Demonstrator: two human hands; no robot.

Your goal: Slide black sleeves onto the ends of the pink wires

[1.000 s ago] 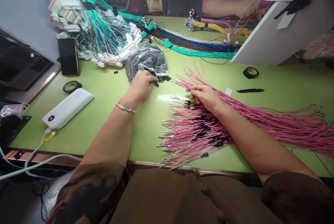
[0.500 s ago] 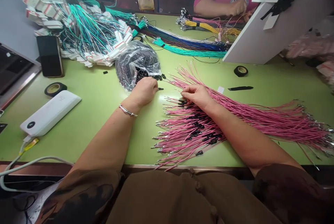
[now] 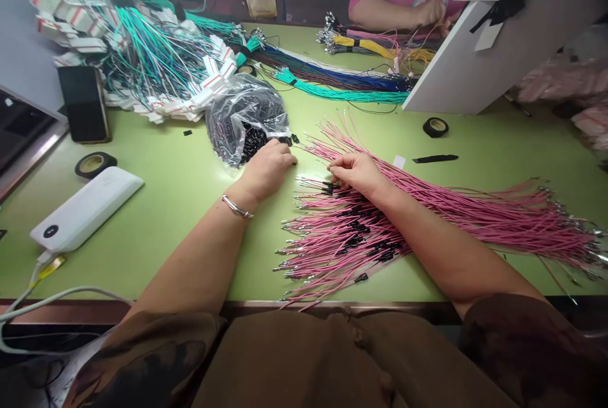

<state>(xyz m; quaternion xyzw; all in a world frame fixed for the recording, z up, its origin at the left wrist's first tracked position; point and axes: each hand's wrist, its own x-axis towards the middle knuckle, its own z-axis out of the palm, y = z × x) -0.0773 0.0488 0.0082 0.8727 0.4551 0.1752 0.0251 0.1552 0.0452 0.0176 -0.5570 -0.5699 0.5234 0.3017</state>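
My left hand is closed beside an open clear plastic bag of small black connector housings. At its fingertips a dark bit of one housing shows, mostly covered by the fingers. My right hand pinches the end of a pink wire between thumb and finger, with the metal tip poking out to the left. Under that hand spreads a big bundle of pink wires with metal terminals. Black housings sit along many wires in its nearer part.
Left lie a white power bank, a tape roll and a phone. Teal wire harnesses pile up behind. A white panel stands back right, near another tape roll. Across the table, another person's hand handles wires.
My left hand has shifted slightly right, and its fingers now cover most of the black housing that stuck out before. My right hand keeps its pinch on the pink wire.
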